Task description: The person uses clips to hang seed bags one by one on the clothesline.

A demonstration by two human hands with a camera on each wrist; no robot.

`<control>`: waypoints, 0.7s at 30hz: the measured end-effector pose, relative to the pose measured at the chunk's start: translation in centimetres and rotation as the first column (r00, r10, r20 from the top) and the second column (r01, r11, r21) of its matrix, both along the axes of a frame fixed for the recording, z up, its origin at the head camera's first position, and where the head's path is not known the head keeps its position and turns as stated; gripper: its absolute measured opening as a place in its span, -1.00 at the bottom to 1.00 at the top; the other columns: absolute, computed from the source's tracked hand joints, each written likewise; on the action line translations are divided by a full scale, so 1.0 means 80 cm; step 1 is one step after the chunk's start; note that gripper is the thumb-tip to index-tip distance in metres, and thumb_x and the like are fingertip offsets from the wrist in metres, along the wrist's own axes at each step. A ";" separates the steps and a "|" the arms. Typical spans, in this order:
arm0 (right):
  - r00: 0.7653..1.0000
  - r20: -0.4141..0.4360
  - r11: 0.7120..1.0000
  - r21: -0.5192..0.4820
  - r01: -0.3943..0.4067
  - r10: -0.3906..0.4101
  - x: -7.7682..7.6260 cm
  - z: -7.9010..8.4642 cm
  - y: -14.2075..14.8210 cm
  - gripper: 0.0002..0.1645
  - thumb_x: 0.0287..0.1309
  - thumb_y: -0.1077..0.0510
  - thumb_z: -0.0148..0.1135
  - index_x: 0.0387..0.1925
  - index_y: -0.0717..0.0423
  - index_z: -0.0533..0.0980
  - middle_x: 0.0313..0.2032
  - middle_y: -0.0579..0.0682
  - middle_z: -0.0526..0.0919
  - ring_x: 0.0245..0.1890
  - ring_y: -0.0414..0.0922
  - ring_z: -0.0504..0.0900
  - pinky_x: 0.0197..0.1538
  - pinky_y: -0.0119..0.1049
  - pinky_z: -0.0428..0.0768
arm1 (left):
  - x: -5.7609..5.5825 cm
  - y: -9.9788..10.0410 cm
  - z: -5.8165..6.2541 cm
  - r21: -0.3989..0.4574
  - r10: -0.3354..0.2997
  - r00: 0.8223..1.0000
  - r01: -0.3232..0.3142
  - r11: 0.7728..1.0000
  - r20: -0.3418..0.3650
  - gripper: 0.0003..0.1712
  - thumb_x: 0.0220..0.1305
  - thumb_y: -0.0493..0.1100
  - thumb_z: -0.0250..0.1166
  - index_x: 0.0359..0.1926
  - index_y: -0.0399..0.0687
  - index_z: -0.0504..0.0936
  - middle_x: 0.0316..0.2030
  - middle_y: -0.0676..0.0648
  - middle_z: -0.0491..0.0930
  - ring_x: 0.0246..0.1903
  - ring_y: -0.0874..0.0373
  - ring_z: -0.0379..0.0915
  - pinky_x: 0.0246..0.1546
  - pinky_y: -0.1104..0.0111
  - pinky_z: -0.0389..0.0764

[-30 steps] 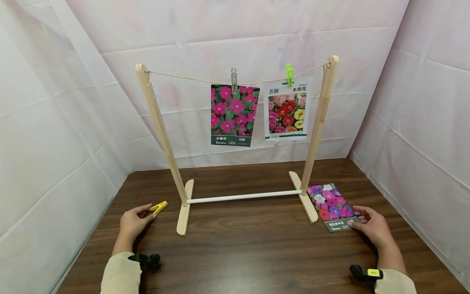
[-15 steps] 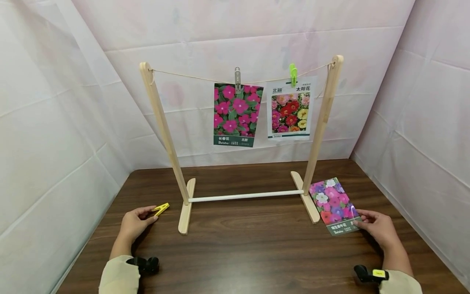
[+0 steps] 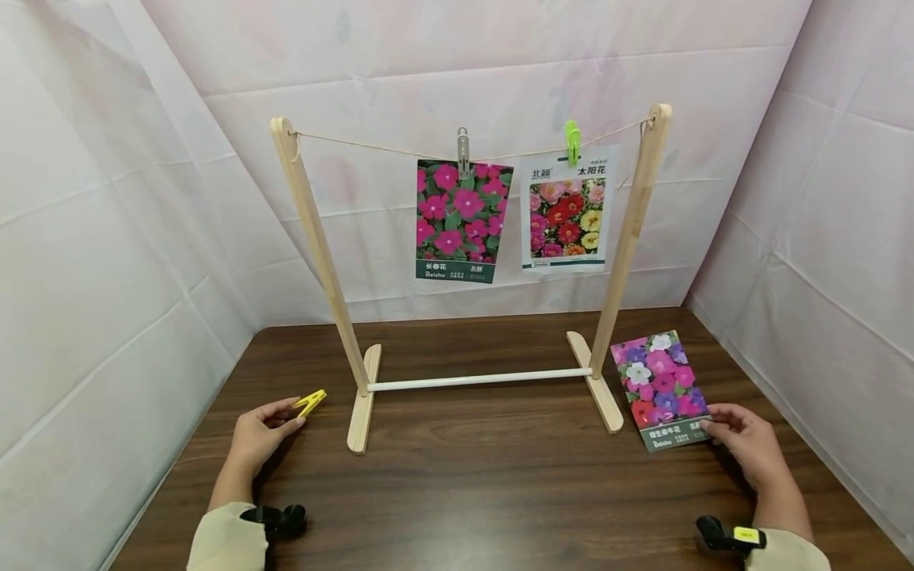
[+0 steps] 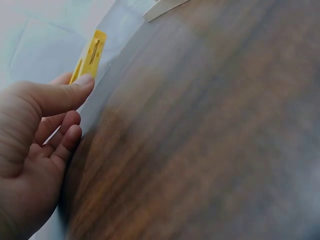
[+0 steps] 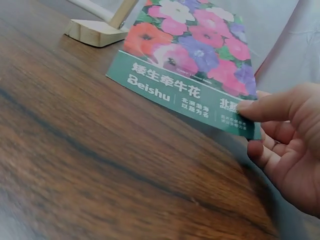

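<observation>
At the left of the table, my left hand [image 3: 259,436] pinches a yellow clothespin [image 3: 310,403] between thumb and fingers. The left wrist view shows the clothespin [image 4: 91,56] pointing up past the thumb tip. My right hand [image 3: 746,444] holds a flower seed packet [image 3: 660,381] by its lower right corner, thumb on the front. In the right wrist view the packet [image 5: 190,55] is tilted up off the table. On the string [image 3: 378,146] hang a pink-flower packet [image 3: 464,214] under a grey clothespin [image 3: 463,151] and a white-bordered packet [image 3: 567,222] under a green clothespin [image 3: 572,143].
The string runs between two wooden posts [image 3: 317,254] of a stand, joined low down by a white rod [image 3: 478,380]. Wooden feet [image 3: 595,382] rest on the dark wooden table [image 3: 457,484]. Pale cloth [image 3: 343,230] encloses the back and sides.
My right hand has moved slightly right with the packet, whose top end has lifted and swung away from the stand's right foot. The left hand stays almost in place with the clothespin.
</observation>
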State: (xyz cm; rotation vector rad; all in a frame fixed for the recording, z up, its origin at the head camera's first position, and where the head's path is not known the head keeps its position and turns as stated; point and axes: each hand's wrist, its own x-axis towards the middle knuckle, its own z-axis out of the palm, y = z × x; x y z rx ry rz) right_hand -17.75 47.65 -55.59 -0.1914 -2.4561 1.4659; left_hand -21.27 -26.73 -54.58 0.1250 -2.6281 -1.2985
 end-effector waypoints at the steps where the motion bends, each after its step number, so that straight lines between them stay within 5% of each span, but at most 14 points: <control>1: 1.000 -0.017 0.999 -0.044 -0.020 0.019 0.001 0.001 0.000 -0.73 0.26 0.25 0.25 -0.14 0.43 0.49 -0.41 -0.36 0.55 -0.44 -0.35 0.49 -0.42 -0.42 0.57 | 0.001 0.000 0.000 0.009 0.001 1.000 -0.001 1.000 -0.005 -0.47 0.22 -0.19 0.41 0.19 -0.27 0.56 0.00 -0.31 0.57 -0.21 0.32 0.46 -0.29 0.59 0.55; 4: 0.995 -0.059 0.978 -0.189 -0.087 0.077 0.003 0.002 0.002 -0.96 0.28 0.32 0.20 -0.24 0.19 0.52 -0.43 -0.33 0.59 -0.45 -0.33 0.53 -0.43 -0.41 0.60 | 0.004 0.002 0.000 0.042 0.014 1.000 -0.012 0.999 -0.025 -0.45 0.20 -0.15 0.43 0.16 -0.30 0.57 -0.05 -0.30 0.60 -0.28 0.42 0.45 -0.31 0.58 0.57; 8: 0.987 -0.074 0.924 -0.348 -0.158 0.141 0.007 0.004 0.004 -0.80 0.27 0.37 0.19 -0.30 -0.02 0.51 -0.44 -0.24 0.62 -0.45 -0.30 0.55 -0.43 -0.39 0.62 | 0.008 0.005 -0.001 0.080 0.047 0.998 -0.045 0.996 -0.036 -0.40 0.14 -0.06 0.47 0.13 -0.32 0.59 -0.13 -0.23 0.64 -0.32 0.41 0.49 -0.34 0.57 0.58; 21: 0.956 -0.210 0.791 -0.541 -0.286 0.203 0.010 0.015 -0.008 -0.72 0.26 0.48 0.12 -0.26 0.03 0.52 -0.40 -0.14 0.66 -0.43 -0.24 0.61 -0.37 -0.39 0.65 | 0.017 0.015 0.011 0.185 0.080 0.992 -0.061 0.981 -0.100 -0.43 0.10 -0.19 0.50 0.07 -0.43 0.58 -0.17 -0.25 0.65 -0.35 0.43 0.54 -0.34 0.58 0.61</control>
